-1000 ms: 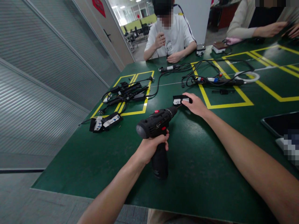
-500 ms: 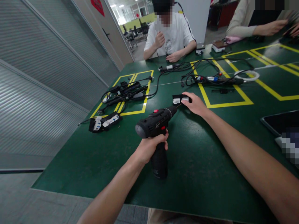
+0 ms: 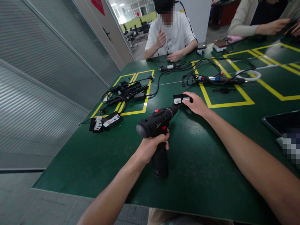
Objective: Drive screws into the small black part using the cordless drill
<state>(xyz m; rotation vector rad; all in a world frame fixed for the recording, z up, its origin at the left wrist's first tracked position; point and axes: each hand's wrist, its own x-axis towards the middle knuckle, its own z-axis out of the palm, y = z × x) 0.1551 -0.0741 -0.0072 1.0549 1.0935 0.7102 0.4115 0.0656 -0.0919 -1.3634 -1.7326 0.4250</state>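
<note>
My left hand [image 3: 153, 145] is wrapped round the grip of a black cordless drill [image 3: 156, 122] with red buttons. The drill's chuck points away and to the right, and a thin bit runs from it to a small black block with a white part on its front [image 3: 178, 100]. My right hand [image 3: 194, 103] pinches that block from its right end, thumb in front and fingers over the top. Whether the bit touches a screw there is too small to tell.
Two similar black-and-white pieces [image 3: 105, 122] lie at left, near a tangle of black power cords [image 3: 127, 92] in a yellow-taped area. Cables and an electric screwdriver [image 3: 217, 80] lie at back right. A dark-screened device [image 3: 283, 122] is at right. A person [image 3: 171, 40] sits opposite.
</note>
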